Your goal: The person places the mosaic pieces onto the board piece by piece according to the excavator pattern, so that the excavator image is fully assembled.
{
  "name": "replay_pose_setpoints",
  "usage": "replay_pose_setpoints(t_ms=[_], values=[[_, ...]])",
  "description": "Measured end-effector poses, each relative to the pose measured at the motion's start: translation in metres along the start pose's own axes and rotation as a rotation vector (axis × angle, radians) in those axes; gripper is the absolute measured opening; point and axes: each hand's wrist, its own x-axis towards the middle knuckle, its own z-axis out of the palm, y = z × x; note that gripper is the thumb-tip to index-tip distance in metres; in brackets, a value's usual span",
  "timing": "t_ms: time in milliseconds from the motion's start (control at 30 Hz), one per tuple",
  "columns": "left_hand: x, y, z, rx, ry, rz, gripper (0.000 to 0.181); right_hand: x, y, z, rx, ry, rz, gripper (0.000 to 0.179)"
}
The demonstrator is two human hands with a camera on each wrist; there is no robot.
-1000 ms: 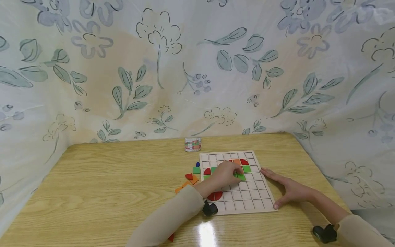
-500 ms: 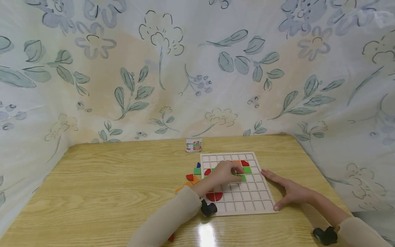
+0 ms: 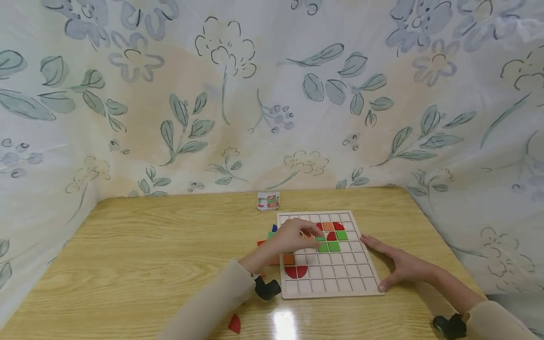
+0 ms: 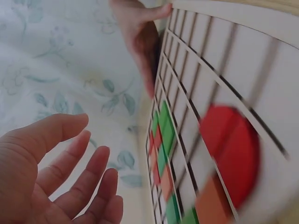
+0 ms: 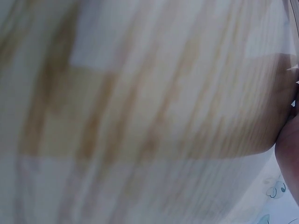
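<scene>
A pale wooden grid board [image 3: 340, 270] lies on the table, with coloured tiles in several of its cells. Over its left half hovers my left hand [image 3: 293, 235], fingers loosely bent and nothing between them, as the left wrist view shows. Green square tiles [image 3: 329, 246] and a red quarter-round tile [image 3: 338, 226] sit near its fingertips. Closer to me, two red tiles form a half disc [image 4: 231, 149] beside an orange tile [image 4: 212, 203]. My right hand [image 3: 401, 262] rests along the board's right edge, thumb at the near corner and fingers spread straight.
Loose tiles lie left of the board, partly hidden by my left forearm, among them a blue piece [image 3: 274, 228]. A red quarter-round piece [image 3: 234, 324] lies near the table's front. Behind the board stands a small pattern card [image 3: 268, 201], before a floral cloth [image 3: 263, 94].
My left hand has drawn back to the left from the green tiles, uncovering more of the tiles in the board's upper part. The right hand stays at the board's edge.
</scene>
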Motion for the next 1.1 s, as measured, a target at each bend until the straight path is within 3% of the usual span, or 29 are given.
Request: replay_pose_setpoints(t_ms=[100, 300, 500, 700, 1100], values=[[-0.012, -0.008, -0.012, -0.008, 0.019, -0.013, 0.023, 0.0, -0.001, 0.0, -0.003, 0.003, 0.017, 0.109], [-0.036, -0.027, -0.034, -0.048, 0.07, -0.099, 0.023, -0.001, -0.001, -0.003, -0.019, 0.011, 0.028, 0.109], [-0.05, -0.039, -0.051, -0.06, 0.124, -0.115, 0.022, -0.001, -0.003, -0.004, -0.04, 0.015, 0.051, 0.11], [-0.052, -0.046, -0.059, -0.043, 0.153, -0.133, 0.021, 0.0, -0.007, -0.004, -0.046, 0.017, 0.059, 0.109], [-0.039, -0.067, -0.057, 0.037, 0.133, -0.197, 0.021, 0.006, -0.008, -0.002, -0.033, 0.006, 0.07, 0.109]])
